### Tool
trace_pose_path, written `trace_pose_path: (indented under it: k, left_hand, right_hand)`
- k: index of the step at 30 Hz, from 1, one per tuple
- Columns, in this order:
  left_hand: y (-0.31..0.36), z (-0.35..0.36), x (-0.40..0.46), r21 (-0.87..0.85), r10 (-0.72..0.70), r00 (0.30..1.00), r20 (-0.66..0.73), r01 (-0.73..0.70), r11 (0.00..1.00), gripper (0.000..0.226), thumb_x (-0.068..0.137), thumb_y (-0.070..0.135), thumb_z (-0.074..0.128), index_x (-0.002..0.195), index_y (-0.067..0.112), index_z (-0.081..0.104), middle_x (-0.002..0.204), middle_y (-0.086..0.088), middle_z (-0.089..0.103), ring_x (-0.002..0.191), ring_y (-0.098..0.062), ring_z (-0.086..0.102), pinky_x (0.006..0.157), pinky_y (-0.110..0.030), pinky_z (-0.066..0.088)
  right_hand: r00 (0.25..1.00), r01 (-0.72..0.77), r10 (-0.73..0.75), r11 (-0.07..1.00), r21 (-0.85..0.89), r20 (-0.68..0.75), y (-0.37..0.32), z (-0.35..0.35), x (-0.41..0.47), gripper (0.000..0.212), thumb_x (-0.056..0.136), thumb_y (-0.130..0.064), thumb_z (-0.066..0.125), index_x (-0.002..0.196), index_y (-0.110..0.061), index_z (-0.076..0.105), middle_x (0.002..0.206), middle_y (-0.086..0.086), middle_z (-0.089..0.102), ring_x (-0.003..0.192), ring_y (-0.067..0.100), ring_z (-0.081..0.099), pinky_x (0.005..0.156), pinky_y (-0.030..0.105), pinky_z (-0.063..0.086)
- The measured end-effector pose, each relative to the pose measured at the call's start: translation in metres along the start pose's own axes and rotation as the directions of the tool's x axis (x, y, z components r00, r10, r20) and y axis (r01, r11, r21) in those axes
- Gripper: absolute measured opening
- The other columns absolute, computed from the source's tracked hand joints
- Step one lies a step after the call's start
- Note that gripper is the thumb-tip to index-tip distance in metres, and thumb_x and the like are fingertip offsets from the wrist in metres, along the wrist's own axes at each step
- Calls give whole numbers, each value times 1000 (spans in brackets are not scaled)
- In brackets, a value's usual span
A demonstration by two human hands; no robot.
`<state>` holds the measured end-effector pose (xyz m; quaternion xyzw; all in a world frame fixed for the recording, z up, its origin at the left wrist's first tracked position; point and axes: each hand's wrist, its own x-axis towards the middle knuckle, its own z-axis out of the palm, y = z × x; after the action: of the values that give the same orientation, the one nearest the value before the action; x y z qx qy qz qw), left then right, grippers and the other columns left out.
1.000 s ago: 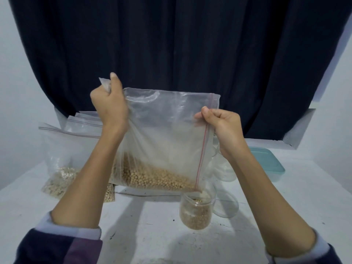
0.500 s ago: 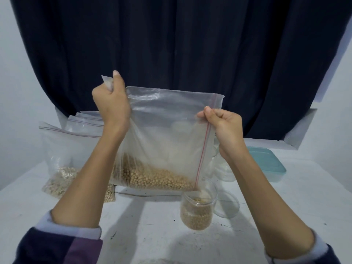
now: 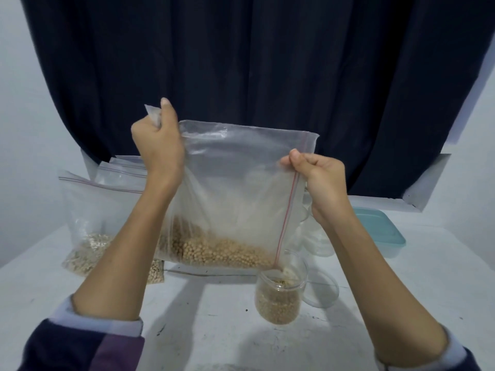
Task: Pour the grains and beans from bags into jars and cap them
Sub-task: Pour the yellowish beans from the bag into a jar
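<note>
A clear zip bag [image 3: 235,188] with a red seal line hangs turned on its side above the white table [image 3: 209,328]. Tan beans [image 3: 217,253] lie along its lower edge. My left hand [image 3: 158,145] grips the bag's upper left corner. My right hand [image 3: 318,178] pinches the mouth edge beside the red line. The bag's lower right corner points into an open clear jar [image 3: 280,293], which is more than half full of beans.
Several other zip bags with grain [image 3: 91,226] lean at the back left. Clear lids [image 3: 321,290] and empty jars [image 3: 316,236] sit right of the filled jar. A teal-lidded box [image 3: 380,231] stands at the right. A dark curtain hangs behind.
Both hands hold the bag much as before. The bag has shifted slightly and the bean level in the jar has risen a little.
</note>
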<state>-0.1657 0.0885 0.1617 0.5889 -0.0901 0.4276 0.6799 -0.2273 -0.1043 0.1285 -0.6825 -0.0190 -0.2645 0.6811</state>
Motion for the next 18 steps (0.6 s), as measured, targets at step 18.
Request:
trace_pose_path:
  k: [18]
  left_hand:
    - [4, -2, 2, 2, 26, 999, 34, -26, 1000, 55, 98, 17, 46, 50, 20, 19, 33, 14, 23, 35, -5, 21, 43, -18, 19]
  right_hand:
    - [1000, 11, -11, 1000, -3, 15, 2, -4, 4, 20, 93, -15, 60, 78, -9, 73, 71, -3, 72, 73, 6, 67, 89, 25, 51]
